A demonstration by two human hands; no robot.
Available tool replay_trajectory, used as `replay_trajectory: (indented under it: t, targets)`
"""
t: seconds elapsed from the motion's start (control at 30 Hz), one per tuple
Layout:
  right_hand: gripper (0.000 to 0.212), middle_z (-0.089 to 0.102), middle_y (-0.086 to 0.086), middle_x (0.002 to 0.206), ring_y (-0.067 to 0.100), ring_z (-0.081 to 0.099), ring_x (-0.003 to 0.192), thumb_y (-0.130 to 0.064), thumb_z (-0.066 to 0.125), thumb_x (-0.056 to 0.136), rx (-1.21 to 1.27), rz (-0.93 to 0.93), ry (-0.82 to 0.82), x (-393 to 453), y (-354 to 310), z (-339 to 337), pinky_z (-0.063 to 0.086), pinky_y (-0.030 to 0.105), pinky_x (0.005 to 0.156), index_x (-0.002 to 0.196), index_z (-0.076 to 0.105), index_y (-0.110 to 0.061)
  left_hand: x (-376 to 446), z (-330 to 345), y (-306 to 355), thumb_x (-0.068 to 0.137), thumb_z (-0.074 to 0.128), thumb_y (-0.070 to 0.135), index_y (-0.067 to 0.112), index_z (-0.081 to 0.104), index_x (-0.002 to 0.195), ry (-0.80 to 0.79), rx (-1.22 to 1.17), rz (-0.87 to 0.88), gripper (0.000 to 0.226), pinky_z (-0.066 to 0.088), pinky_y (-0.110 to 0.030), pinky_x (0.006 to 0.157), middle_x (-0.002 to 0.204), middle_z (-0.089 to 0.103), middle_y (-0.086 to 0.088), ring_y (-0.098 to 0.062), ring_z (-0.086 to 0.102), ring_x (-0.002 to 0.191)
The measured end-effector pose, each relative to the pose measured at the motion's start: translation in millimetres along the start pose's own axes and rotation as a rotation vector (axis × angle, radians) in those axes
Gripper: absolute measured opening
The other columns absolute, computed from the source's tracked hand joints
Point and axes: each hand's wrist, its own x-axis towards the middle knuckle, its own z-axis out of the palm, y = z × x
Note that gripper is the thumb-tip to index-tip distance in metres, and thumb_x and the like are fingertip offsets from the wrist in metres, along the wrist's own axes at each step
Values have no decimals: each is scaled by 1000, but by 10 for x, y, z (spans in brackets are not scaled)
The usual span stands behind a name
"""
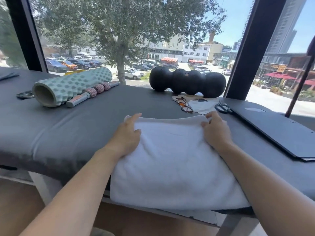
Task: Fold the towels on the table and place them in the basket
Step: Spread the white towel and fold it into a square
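Towel [173, 160], white and thick, lies on the grey table [85, 126] right in front of me, its near edge hanging just over the table's front edge. It already looks doubled, with a rounded fold along the far side, so I judge at least one fold is made. My left hand [127, 133] rests on the far left corner, fingers stretched out toward the fold and the palm pressing the cloth flat. My right hand [215, 129] is at the far right corner, fingers curled over the folded edge and thumb on top, pinching it.

I see only this one towel, and no basket shows anywhere, so the placing step is all still ahead. I reckon another fold is needed to make it compact before it goes in.

Beyond the towel sit a pale green foam roller [71, 86], a massage stick [92, 95], a black knobbed roller [187, 81], glasses [185, 104] and scissors [222, 107].
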Motion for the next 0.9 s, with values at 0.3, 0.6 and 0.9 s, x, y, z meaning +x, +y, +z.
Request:
replay_trajectory:
  t: [0.3,0.6,0.9]
  targets:
    - [57,22,-18,162,11,12,153,-55,39,102,-324,-413,-358,-163,-100,-196,14,37,123,156,30,-37,-35,-27,94,107,32,43,23,38,154,92,359,29,52,1,-43,126,166,25,2,-13,15,155]
    - [71,12,-5,169,13,6,155,-67,25,99,-437,-264,-491,-56,34,-43,5,41,125,160,21,-31,-132,12,-5,98,19,71,27,16,162,-148,531,-50,77,-10,-49,125,169,6,12,-6,-1,155]
    - [60,28,-10,164,14,19,152,-58,43,100,-365,-379,-426,-424,-162,-469,19,36,121,155,34,-36,-564,-1,92,92,27,71,26,48,148,119,471,362,75,-1,-38,127,161,36,6,-11,15,155]
